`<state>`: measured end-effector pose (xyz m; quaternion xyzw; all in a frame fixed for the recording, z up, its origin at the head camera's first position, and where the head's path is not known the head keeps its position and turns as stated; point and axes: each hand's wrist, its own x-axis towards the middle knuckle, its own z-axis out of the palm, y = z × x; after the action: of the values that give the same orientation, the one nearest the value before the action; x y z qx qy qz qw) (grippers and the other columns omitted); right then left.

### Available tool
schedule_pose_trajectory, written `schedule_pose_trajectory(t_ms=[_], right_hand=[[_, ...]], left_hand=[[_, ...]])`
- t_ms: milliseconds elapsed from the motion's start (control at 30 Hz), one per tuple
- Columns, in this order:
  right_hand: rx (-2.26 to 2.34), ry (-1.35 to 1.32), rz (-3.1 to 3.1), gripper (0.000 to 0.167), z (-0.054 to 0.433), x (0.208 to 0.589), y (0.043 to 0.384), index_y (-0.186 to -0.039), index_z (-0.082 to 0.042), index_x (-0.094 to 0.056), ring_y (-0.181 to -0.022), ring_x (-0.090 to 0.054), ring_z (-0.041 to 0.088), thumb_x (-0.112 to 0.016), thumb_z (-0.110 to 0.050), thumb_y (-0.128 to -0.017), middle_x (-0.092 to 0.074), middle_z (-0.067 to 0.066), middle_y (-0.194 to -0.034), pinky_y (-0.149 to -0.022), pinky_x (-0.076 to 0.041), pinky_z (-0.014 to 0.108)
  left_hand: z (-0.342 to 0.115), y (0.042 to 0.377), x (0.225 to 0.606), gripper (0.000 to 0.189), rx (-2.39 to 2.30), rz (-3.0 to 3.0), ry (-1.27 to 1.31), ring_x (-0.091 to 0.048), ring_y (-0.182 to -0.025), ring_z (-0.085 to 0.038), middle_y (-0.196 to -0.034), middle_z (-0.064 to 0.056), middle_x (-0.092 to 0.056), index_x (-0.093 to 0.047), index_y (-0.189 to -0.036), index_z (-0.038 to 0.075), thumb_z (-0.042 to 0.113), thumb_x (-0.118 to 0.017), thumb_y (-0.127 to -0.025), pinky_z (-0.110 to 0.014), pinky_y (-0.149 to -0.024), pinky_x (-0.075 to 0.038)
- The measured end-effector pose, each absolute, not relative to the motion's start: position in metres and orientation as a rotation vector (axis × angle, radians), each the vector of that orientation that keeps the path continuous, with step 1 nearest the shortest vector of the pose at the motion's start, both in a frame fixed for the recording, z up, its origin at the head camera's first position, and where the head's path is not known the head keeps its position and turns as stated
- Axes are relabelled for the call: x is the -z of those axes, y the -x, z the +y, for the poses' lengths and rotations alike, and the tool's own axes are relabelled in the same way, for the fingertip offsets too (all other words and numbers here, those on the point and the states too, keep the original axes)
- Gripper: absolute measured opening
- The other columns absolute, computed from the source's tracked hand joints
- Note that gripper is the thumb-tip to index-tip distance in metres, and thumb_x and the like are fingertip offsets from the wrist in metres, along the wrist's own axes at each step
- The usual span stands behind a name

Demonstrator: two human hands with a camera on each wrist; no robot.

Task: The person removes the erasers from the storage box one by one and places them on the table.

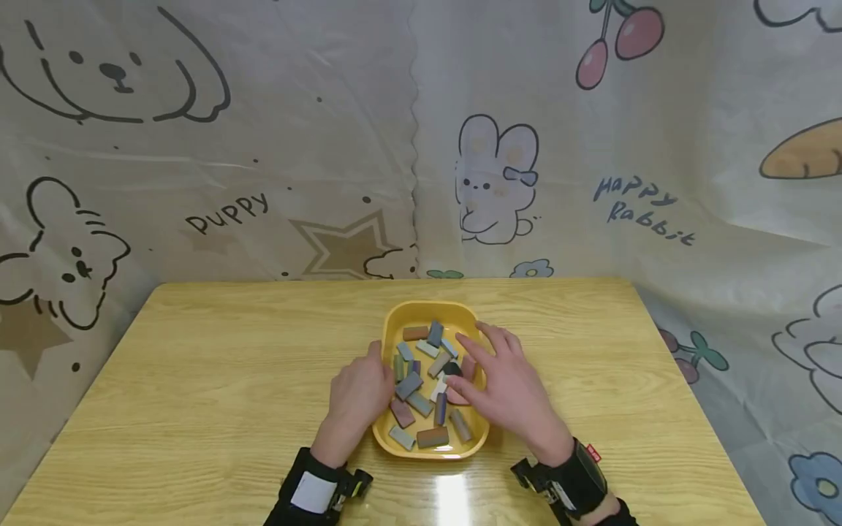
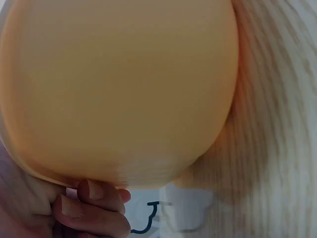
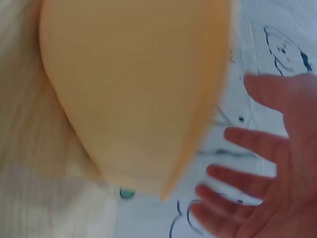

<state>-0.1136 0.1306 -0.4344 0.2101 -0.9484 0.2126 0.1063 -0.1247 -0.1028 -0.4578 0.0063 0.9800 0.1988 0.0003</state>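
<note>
Left hand [image 1: 359,389] grips the yellow, rounded plastic tray [image 1: 430,455]; right hand [image 1: 513,385] spreads wide over small, multicoloured oblong blocks [image 1: 433,437]; lopsided tugging could spill them.

Your makeshift tabletop recording corner, whether in a home or a studio you cannot tell, a wood-grain table [image 1: 250,358] before you, wrinkled cartoon-printed sheeting [image 1: 342,95] behind and beside it, "Happy Rabbit" lettering [image 1: 634,191], a cherry print [image 1: 639,34], your black wrist-camera straps [image 1: 582,482]

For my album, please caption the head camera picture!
Left hand grips a yellow tray of blocks; right hand hovers above.
</note>
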Motion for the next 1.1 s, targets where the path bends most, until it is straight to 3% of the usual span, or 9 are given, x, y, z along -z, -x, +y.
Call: schedule_pose_trajectory(t_ms=[200,433,633,867,1100], right_hand=[[-0.668,-0.873,-2.712,0.039,0.103,0.442,0.113,-0.122,-0.013,-0.068,-0.112,-0.056,0.025,-0.071,-0.032,-0.087,-0.059,0.009,-0.128,-0.09,-0.049,0.038],[-0.555,-0.938,-2.761,0.033,0.087,0.462,0.116,-0.115,-0.016,-0.071,-0.11,-0.057,0.023,-0.073,-0.026,-0.084,-0.061,0.007,-0.123,-0.094,-0.043,0.041],[-0.338,-0.932,-2.74,0.031,0.082,0.468,0.116,-0.112,-0.021,-0.074,-0.109,-0.057,0.023,-0.073,-0.025,-0.081,-0.063,0.005,-0.122,-0.086,-0.042,0.043],[-0.326,-0.915,-2.717,0.02,0.081,0.469,0.116,-0.096,-0.018,-0.072,-0.092,-0.055,0.02,-0.07,-0.012,-0.077,-0.063,-0.001,-0.103,-0.081,-0.041,0.039],[-0.364,-0.912,-2.766,0.014,0.081,0.465,0.116,-0.089,-0.017,-0.071,-0.082,-0.046,0.019,-0.071,-0.012,-0.076,-0.057,-0.002,-0.09,-0.08,-0.038,0.037]], left_hand=[[-0.104,0.125,0.461,0.038,-0.64,3.061,-0.01,-0.047,-0.046,-0.016,-0.062,-0.005,-0.049,-0.051,-0.126,-0.002,0.02,-0.054,-0.095,-0.029,-0.04,-0.036],[-0.104,0.125,0.464,0.04,-0.636,3.04,0.018,-0.047,-0.046,-0.016,-0.063,-0.004,-0.05,-0.049,-0.129,0.0,0.021,-0.052,-0.095,-0.029,-0.04,-0.035],[-0.104,0.126,0.461,0.038,-0.647,3.039,0.008,-0.047,-0.046,-0.016,-0.063,-0.004,-0.049,-0.048,-0.127,0.0,0.021,-0.052,-0.095,-0.03,-0.041,-0.035],[-0.103,0.127,0.46,0.038,-0.659,3.045,0.017,-0.047,-0.046,-0.016,-0.063,-0.004,-0.049,-0.05,-0.126,0.0,0.023,-0.053,-0.095,-0.029,-0.041,-0.036],[-0.104,0.126,0.46,0.037,-0.652,3.049,0.017,-0.047,-0.046,-0.016,-0.062,-0.004,-0.049,-0.05,-0.123,0.001,0.023,-0.054,-0.094,-0.03,-0.04,-0.035]])
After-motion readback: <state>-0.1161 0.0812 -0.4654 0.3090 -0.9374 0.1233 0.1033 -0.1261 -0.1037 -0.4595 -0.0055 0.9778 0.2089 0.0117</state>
